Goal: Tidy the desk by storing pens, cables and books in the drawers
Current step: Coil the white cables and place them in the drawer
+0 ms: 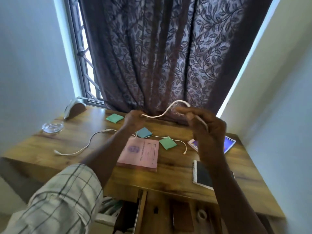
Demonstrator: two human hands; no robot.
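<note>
The desk is the largest thing in play, its wooden top cluttered and a drawer pulled open under the near edge; a careless drop from above could miss that opening and land on the floor. The pink book lies flat near the middle, with a spiral notebook and a colourful booklet to its right, both partly hidden by the right forearm; any of these could be nudged off the front edge by a sleeve passing low. A glass dish sits near the far left corner, well apart from the hands, yet it looks the most breakable thing if a trailing cable sweeps it.

The person holds a white cable raised above the desk; the left hand is closed, pinching one end, and the right hand has its fingers curled around the other part; it arches loosely between them, so it may spring out of a half-made coil or tangle. Two more cables remain on the top: a long one at left, and a thin one running under the green pads; pulling that one could drag the pads along.
</note>
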